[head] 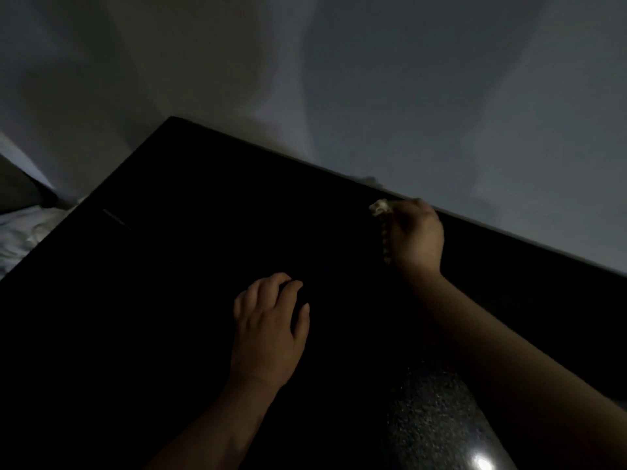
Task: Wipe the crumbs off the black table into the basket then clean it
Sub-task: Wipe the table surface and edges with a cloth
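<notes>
The black table [190, 239] fills the middle of the dim view, its far edge running against a pale wall. My right hand [415, 237] is near that far edge, closed on a small pale crumpled wad [380, 207], a cloth or tissue that sticks out past my fingertips. My left hand [268, 325] rests over the table's middle with its fingers curled and slightly apart; whether anything lies under it is hidden in the dark. No crumbs and no basket can be made out.
A speckled dark floor [437, 422] with a bright reflection shows below the table's near edge at the lower right. White bedding or cloth [23, 232] lies past the table's left corner. The pale wall [407, 96] stands right behind the table.
</notes>
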A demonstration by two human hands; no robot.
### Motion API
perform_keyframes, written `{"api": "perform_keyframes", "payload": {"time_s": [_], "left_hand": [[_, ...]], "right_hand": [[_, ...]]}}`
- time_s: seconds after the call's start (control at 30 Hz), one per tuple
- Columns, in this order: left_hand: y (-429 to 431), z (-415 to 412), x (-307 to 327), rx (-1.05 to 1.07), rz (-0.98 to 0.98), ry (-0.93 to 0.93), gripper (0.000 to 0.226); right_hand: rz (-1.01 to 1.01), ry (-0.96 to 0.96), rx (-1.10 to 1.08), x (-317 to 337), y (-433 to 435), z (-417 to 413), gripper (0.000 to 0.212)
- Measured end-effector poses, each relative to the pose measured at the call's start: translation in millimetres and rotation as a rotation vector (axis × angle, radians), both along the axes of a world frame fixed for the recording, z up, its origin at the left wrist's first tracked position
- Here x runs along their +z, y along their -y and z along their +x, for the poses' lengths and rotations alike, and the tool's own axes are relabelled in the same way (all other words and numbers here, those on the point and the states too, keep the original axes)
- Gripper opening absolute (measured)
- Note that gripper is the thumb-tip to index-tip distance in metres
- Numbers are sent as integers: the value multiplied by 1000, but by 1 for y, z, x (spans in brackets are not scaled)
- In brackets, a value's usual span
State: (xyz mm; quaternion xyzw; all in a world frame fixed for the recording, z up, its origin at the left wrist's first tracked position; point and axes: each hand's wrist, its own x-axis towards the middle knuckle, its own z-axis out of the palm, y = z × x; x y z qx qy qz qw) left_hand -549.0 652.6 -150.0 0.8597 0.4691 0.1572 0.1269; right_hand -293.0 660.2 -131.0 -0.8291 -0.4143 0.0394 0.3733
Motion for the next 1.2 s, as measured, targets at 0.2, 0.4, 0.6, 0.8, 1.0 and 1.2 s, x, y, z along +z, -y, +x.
{"api": "perform_keyframes", "payload": {"time_s": [0.2,0.4,0.6,0.8,1.0,1.2], "left_hand": [[-1,-1,1,-4,7,1,37],[0,-1,3,-1,1,-12,36],[0,-1,4,-26,-14,8,37],[-1,0,5,-28,-31,57,34],[3,-39,23,-59,-145,399,38],[43,-96,31,-97,-187,341,35]], "right_hand": [[-60,50,109,-8,21,-37,8],[-48,-30,306,-2,58,-79,19],[6,49,101,11,54,-40,17],[-77,41,122,-4,61,-56,11],[-13,-5,310,-16,90,-99,18],[43,-82,146,9,93,-87,14]]}}
